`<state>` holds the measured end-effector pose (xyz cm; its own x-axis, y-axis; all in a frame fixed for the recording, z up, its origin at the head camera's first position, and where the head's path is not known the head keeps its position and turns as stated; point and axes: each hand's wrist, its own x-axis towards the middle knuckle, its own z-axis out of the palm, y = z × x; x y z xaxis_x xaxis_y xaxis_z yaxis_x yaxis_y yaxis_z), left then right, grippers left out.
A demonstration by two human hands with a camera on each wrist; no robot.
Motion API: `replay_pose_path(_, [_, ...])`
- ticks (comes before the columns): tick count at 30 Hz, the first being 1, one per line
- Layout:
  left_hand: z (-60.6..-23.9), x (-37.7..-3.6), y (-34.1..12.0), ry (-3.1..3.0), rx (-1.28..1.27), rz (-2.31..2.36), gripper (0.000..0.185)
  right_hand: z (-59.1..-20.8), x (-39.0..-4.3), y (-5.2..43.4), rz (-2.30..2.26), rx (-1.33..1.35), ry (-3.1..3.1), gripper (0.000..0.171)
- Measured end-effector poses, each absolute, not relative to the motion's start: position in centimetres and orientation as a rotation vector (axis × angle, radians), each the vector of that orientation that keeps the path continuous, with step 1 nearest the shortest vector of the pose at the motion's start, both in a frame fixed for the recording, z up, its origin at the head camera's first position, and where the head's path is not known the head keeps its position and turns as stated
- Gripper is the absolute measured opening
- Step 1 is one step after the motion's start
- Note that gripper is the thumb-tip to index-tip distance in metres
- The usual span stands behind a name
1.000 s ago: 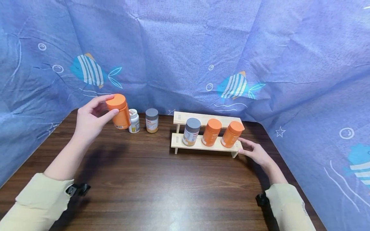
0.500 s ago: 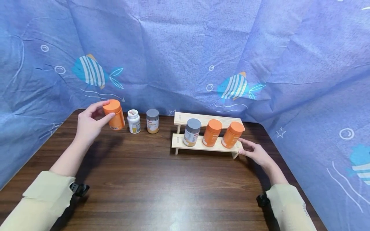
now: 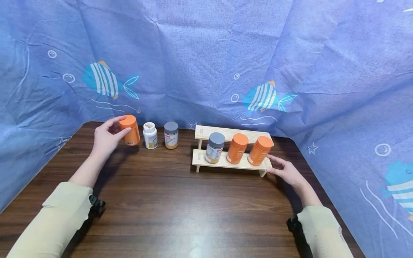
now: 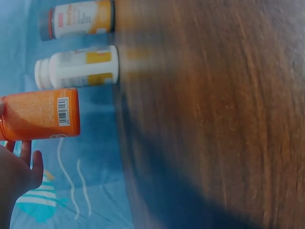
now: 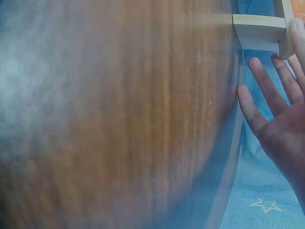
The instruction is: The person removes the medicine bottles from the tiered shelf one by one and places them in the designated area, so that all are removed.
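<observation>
My left hand (image 3: 106, 138) holds an orange bottle (image 3: 133, 137) by its lid end, thumb in front. In the left wrist view the base of that orange bottle (image 4: 45, 114) hangs a little above the tabletop, left of the white bottle (image 3: 150, 136). Beyond the white one stands a grey-lidded jar (image 3: 171, 136). At the right end of a two-step wooden rack (image 3: 198, 156), my right hand (image 3: 287, 172) pinches the lower board between thumb and index finger; the other fingers spread loosely in the right wrist view. On that board stand a grey-lidded jar (image 3: 214, 148) and two orange bottles (image 3: 237, 148).
The dark wooden table (image 3: 180, 208) stretches in front of the rack and bottles. A blue cloth (image 3: 193, 64) with printed fish hangs behind it and along the sides. The rack's upper board (image 3: 232, 133) stands behind the lower one.
My left hand has lowered the orange bottle and brought it away from the white bottle, which now shows in full. The right hand and the rack stay in place.
</observation>
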<state>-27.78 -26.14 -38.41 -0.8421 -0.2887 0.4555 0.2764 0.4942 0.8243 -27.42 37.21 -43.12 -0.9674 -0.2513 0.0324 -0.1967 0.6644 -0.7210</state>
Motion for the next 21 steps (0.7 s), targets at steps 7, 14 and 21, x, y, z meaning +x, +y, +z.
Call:
replay_pose_path(7, [-39.2,-28.5,-26.3,-2.237,0.026,-1.328,0.046,-43.2,-27.4,37.2,-1.22,-0.376,2.79,0.063])
replay_pose_path(14, [-40.3,-29.3,-27.0,-2.32,0.05,-1.29,0.046,-42.6,-26.9,36.7,-1.21,-0.382,2.783,0.062])
replay_pose_path(21, [-40.9,-29.9,-27.5,-2.375,0.066,-1.323,0.047,-43.1,-27.2,37.1,-1.217,-0.373,2.812,0.061])
